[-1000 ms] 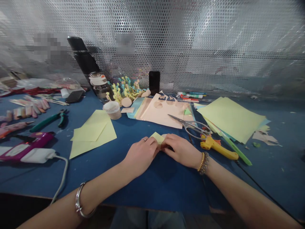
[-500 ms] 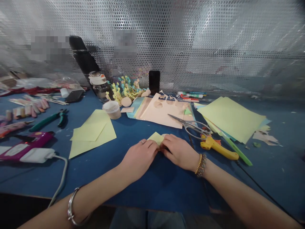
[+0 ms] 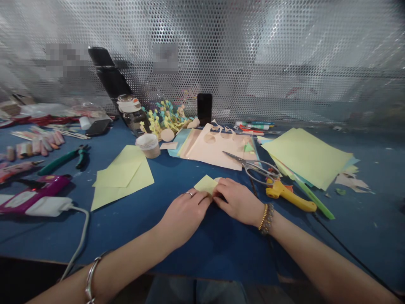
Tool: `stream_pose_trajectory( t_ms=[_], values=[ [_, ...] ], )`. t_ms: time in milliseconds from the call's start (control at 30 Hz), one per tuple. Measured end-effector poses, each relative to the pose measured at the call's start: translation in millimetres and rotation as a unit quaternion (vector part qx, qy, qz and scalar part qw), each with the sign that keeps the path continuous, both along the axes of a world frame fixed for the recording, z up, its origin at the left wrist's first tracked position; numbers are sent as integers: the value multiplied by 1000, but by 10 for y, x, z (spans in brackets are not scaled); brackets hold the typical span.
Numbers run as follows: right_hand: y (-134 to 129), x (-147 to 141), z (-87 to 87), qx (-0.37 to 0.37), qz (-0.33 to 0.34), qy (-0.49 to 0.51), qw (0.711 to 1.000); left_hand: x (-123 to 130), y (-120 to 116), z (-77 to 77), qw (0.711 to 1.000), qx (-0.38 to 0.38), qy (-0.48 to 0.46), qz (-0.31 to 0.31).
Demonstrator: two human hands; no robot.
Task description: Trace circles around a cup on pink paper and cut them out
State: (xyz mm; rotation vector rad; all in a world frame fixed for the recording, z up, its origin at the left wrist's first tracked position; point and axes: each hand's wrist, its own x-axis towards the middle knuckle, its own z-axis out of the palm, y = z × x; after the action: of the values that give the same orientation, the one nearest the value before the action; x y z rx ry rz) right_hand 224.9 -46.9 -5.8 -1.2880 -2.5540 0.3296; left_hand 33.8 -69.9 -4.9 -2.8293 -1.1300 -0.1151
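A small piece of yellow paper [image 3: 205, 183] lies between my two hands, one corner pointing away from me. My left hand [image 3: 186, 213] is closed on its near left edge, fingertips pressed down close to the table. From the other side my right hand [image 3: 236, 200] pinches the paper near its right edge, fingers curled. A pale round edge [image 3: 218, 179] shows just behind the right fingers; what it belongs to is mostly hidden. The fingertips of both hands nearly meet and cover the paper's near part.
Scissors [image 3: 247, 162] and a yellow-handled tool [image 3: 289, 197] lie right of my right hand, beside stacked yellow sheets [image 3: 310, 154]. At left are more yellow sheets [image 3: 123, 177], pliers [image 3: 63, 162] and a purple power strip [image 3: 38, 196]. A white tub [image 3: 148, 146] stands behind.
My left hand has shifted very slightly, and a little more of the yellow paper shows beyond the fingers. The right hand stays nearly in place.
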Motion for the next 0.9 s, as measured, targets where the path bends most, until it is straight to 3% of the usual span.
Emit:
stream_pose_trajectory(
  t_ms=[367, 900],
  values=[
    [73, 84, 10, -39, 27, 77, 996, 0, -28, -17, 1000, 19, 1, -1],
    [88, 115, 46, -59, 31, 90, 994, -13, -27, -51, 998, 52, 12, -14]
  ],
)
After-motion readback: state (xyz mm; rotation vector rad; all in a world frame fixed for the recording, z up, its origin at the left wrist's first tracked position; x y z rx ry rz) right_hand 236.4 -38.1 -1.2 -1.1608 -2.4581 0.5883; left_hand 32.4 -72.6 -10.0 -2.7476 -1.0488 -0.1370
